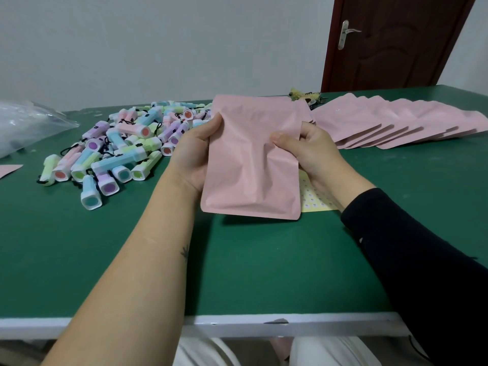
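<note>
I hold a pink pouch (250,165) upright above the green table (250,273), and it bulges in the middle. My left hand (194,151) grips its left edge, thumb on the front. My right hand (310,151) grips the right edge, thumb pressed onto the front face. A heap of small pastel flashlights (126,146) with black cords lies to the left on the table. A fanned row of flat pink pouches (390,122) lies to the right.
A clear plastic bag (26,125) sits at the far left, with a pink pouch corner (9,170) below it. A yellow sticker sheet (315,202) lies under the right wrist. Some yellow trinkets (303,95) lie at the back. A brown door (396,40) stands behind the table.
</note>
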A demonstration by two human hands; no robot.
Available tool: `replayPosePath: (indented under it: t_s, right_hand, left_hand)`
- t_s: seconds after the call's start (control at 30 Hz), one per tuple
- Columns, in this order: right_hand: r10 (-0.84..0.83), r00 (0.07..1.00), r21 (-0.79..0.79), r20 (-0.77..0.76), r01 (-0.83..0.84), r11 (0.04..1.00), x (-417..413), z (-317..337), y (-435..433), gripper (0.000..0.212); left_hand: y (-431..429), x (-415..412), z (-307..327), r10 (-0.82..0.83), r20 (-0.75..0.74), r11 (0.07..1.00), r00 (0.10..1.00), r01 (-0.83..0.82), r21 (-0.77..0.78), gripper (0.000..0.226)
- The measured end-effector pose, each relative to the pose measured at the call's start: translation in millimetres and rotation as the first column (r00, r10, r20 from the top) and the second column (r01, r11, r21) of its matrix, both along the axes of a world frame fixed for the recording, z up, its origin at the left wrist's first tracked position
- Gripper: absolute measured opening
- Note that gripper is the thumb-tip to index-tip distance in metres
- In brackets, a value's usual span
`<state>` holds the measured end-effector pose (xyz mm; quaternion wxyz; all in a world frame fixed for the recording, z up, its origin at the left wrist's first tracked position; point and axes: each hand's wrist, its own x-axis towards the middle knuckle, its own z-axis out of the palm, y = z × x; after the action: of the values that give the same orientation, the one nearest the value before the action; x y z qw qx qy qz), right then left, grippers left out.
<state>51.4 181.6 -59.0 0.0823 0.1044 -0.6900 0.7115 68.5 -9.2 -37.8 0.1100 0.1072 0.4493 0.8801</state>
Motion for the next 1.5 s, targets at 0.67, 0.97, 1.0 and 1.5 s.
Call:
replayPosePath:
  t_s: [0.67, 0.97, 1.0, 1.5]
  right_hand:
    - [-0.027, 0.999, 0.044, 0.026, 0.026, 0.999, 3.5, 7.9, 2.2, 0.026]
    - [-0.046, 0.999, 0.149, 0.005, 0.045, 0.988, 5.0, 5.8, -1.7, 0.032]
    - [-0.064, 0.998, 0.144, -0.002, 0.064, 0.987, 3.4, 4.8, -0.8, 0.04]
    - [0.357, 0.898, -0.237, 0.256, -0.299, 0.924, -1.1, 6.9, 4.5, 0.05]
  left_hand:
    - [0.5, -6.2, -1.2, 0.202, 0.069, 0.939, 0.977, -0.173, -0.298, 0.007]
    - [9.7, -8.6, -3.3, 0.287, 0.004, 0.92, 0.958, -0.275, -0.28, 0.033]
    - [10.9, -8.1, -3.2, 0.283, 0.005, 0.921, 0.959, -0.27, -0.282, 0.034]
    - [-5.6, -16.9, 0.6, 0.428, 0.183, 0.904, 0.885, -0.424, -0.058, 0.026]
